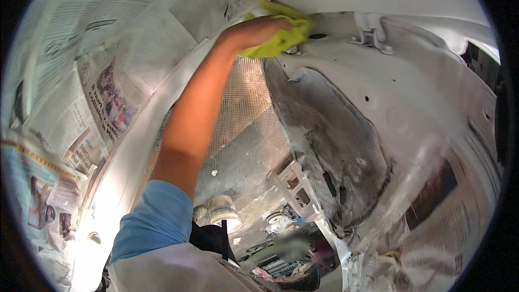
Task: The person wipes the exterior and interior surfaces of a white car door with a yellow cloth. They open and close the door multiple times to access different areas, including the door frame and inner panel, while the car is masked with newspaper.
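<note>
My left arm, in a light blue sleeve, reaches up from the lower left. At the top centre my left hand is closed on a yellow-green cloth. The cloth lies against the upper edge of a whitish vehicle body panel, beside a dark oval hole. Bunched cloth and blur hide some of the fingers. Right of the hand, a white metal bracket is fixed to the panel. My right hand is out of view.
Newspaper sheets cover the left side, and more newspaper lies at the lower right. A dark, worn recess opens in the panel. Below are a patterned floor, a whitish bucket and a cluttered heap of tools.
</note>
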Action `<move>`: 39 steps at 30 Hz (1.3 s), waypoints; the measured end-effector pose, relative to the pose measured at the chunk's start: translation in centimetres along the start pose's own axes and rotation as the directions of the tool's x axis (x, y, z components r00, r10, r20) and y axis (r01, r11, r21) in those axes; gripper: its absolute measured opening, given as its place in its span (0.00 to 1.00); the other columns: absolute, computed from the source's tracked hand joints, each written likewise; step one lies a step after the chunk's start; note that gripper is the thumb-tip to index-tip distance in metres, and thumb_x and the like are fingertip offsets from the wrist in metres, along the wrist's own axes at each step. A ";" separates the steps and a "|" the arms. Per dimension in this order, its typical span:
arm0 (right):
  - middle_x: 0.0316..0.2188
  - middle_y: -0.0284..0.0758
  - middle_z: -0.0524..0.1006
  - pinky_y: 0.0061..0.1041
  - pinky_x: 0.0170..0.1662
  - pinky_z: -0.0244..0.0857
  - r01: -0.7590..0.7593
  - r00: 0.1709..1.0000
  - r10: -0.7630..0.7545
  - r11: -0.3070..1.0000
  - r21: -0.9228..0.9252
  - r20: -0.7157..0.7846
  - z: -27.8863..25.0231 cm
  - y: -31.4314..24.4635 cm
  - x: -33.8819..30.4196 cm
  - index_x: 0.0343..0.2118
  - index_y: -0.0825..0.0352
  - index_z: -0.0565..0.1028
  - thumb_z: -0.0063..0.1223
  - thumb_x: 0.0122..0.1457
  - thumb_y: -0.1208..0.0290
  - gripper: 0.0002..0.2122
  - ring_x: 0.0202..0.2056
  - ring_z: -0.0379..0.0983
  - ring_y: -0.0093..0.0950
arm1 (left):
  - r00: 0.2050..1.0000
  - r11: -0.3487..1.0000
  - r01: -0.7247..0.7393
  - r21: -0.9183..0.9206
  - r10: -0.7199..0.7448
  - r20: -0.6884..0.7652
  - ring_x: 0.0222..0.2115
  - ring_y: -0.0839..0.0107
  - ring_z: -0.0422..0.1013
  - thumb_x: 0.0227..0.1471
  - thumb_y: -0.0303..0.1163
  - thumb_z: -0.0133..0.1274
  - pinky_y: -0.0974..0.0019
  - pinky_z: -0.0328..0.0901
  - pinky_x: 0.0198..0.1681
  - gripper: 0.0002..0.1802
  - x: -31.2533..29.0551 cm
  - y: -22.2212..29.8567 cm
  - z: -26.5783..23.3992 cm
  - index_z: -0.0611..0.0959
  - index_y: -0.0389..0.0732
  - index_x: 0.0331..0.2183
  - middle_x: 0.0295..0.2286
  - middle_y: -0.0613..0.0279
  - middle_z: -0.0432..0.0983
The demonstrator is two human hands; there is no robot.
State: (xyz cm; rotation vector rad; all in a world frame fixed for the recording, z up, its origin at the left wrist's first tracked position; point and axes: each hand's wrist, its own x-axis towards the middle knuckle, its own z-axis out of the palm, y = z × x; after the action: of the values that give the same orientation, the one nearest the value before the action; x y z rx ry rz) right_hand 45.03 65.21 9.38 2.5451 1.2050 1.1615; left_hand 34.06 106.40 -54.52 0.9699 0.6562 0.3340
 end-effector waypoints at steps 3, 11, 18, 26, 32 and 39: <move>0.65 0.52 0.72 0.52 0.71 0.62 -0.004 1.000 0.005 1.000 0.028 -0.030 -1.9 1.7 -1.1 0.69 0.75 0.64 0.33 0.74 0.37 0.40 0.64 0.72 0.49 | 0.959 0.875 -0.284 0.392 0.255 0.125 0.48 0.55 0.78 0.67 0.55 0.46 0.52 0.69 0.58 0.32 -0.1 8.7 5.1 0.83 0.39 0.56 0.51 0.49 0.84; 0.65 0.52 0.72 0.53 0.71 0.63 0.003 0.990 0.006 0.998 0.068 -0.142 -8.2 10.3 -6.2 0.69 0.75 0.64 0.36 0.74 0.36 0.40 0.64 0.72 0.49 | 0.938 0.894 -0.298 0.335 0.340 -0.074 0.52 0.58 0.76 0.66 0.51 0.48 0.56 0.67 0.59 0.35 -15.5 15.6 9.9 0.78 0.38 0.64 0.54 0.47 0.81; 0.64 0.54 0.71 0.52 0.72 0.62 0.178 0.897 -0.129 0.981 0.079 -0.424 -11.3 14.6 -9.0 0.67 0.76 0.65 0.33 0.75 0.37 0.39 0.64 0.71 0.50 | 0.974 0.899 -0.211 -0.385 0.158 -0.163 0.63 0.63 0.68 0.68 0.47 0.52 0.62 0.61 0.68 0.41 -39.6 13.4 21.7 0.64 0.36 0.73 0.64 0.51 0.70; 0.65 0.48 0.71 0.53 0.70 0.57 0.416 0.907 -0.266 0.435 0.799 -0.327 -10.5 14.5 -25.5 0.66 0.63 0.71 0.74 0.45 0.31 0.51 0.66 0.67 0.53 | 0.931 0.857 -0.262 -0.444 0.345 0.117 0.66 0.58 0.66 0.71 0.68 0.39 0.55 0.63 0.68 0.51 -62.4 6.9 46.9 0.50 0.41 0.76 0.67 0.51 0.65; 0.57 0.40 0.78 0.33 0.63 0.69 -0.546 0.801 -0.007 -0.420 0.725 0.599 -10.3 19.3 -47.4 0.61 0.69 0.74 0.72 0.59 0.72 0.27 0.57 0.76 0.31 | 0.761 0.791 -0.439 0.427 0.074 0.645 0.65 0.52 0.69 0.70 0.61 0.48 0.54 0.63 0.66 0.44 -69.5 6.9 58.1 0.67 0.37 0.71 0.64 0.43 0.72; 0.48 0.35 0.81 0.29 0.52 0.75 -0.731 0.444 0.116 -0.526 0.435 0.888 -7.5 26.7 -69.2 0.59 0.65 0.76 0.67 0.62 0.78 0.22 0.47 0.79 0.27 | 0.511 0.049 -0.704 0.708 0.728 0.458 0.58 0.48 0.70 0.63 0.35 0.64 0.52 0.64 0.63 0.34 -74.0 9.0 67.6 0.75 0.38 0.66 0.56 0.42 0.73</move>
State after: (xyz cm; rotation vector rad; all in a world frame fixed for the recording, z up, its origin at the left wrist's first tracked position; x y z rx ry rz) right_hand 29.08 -2.86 -16.52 4.3065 0.2403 -1.7536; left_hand 21.76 27.44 6.67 2.3294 0.2219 1.0029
